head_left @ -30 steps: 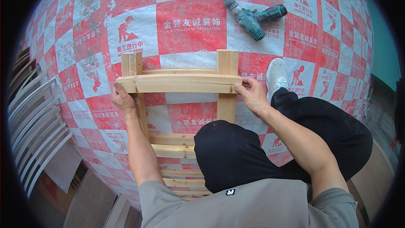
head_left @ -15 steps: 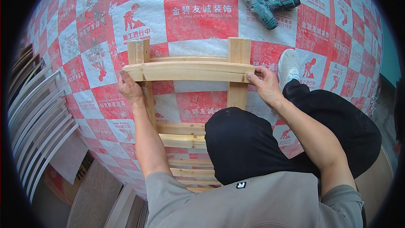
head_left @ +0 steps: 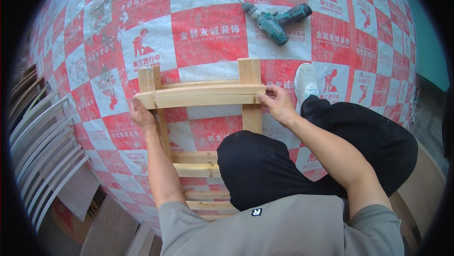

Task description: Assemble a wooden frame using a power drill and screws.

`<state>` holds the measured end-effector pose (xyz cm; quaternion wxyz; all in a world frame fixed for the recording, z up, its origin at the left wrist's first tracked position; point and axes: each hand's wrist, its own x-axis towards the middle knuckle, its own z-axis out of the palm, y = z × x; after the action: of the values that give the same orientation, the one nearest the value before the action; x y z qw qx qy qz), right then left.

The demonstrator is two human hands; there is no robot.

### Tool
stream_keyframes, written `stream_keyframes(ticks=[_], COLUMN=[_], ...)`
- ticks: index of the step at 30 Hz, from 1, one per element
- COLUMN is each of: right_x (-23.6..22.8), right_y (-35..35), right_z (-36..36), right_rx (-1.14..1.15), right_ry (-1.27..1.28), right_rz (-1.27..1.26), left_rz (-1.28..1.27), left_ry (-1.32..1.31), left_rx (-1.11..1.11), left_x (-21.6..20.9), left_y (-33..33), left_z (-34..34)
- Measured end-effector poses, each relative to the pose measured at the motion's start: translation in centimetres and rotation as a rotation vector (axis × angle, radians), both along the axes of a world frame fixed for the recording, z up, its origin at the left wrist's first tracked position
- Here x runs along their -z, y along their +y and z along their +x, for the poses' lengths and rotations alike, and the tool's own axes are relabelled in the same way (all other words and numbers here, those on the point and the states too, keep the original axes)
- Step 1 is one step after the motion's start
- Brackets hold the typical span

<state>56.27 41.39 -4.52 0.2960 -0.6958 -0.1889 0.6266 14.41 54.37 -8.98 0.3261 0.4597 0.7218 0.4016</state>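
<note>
A pale wooden slat (head_left: 198, 98) lies crosswise over the two long rails of a ladder-like wooden frame (head_left: 251, 118). My left hand (head_left: 142, 114) grips the slat's left end, fingertips curled over its edge. At the other end, my right hand (head_left: 278, 103) pinches the slat between thumb and fingers. The rails stick out a little beyond the slat on its far side. Another crosspiece (head_left: 198, 84) shows just behind and below it. Nearer to me, several more crosspieces (head_left: 195, 170) run between the rails, partly covered by my knee.
A teal and black cordless drill (head_left: 275, 21) with a long bit lies on the red-and-white checkered floor sheet (head_left: 208, 33), beyond the frame. Stacked panels and boards (head_left: 47, 161) line the left side. My white shoe (head_left: 306, 82) stands right of the frame.
The view has shifted, so the frame, slat and drill all appear lower and further left. Both hands keep their grip on the slat, which still lies across the rails.
</note>
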Motion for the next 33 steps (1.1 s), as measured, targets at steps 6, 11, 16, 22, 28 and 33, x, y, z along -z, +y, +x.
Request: stream_keyframes(ticks=[6,11,16,22,28,33], right_x=[0.2,-0.4,0.0,0.9,0.7,0.7], right_y=[-0.5,-0.2,-0.3,-0.7,-0.6,-0.4], right_z=[-0.3,-0.2,-0.2,0.0,0.1,-0.1], right_rx=[-0.07,-0.039,-0.048,-0.055,-0.059,-0.07], right_ry=[-0.086,-0.055,-0.059,-0.09,-0.111,-0.111], right_rz=[0.057,0.017,0.014,0.076,0.078,0.033], left_rz=[0.028,0.041,0.033,0.029,0.045,0.031], left_ry=[0.098,0.078,0.107,0.089,0.087,0.107], left_rx=[-0.018,-0.048,-0.047,-0.03,-0.036,-0.01], left_x=[0.2,0.0,0.2,0.0,0.2,0.1], left_y=[-0.2,0.0,-0.1,0.0,0.1,0.0], left_z=[-0.3,0.6,0.2,0.1,0.3,-0.2])
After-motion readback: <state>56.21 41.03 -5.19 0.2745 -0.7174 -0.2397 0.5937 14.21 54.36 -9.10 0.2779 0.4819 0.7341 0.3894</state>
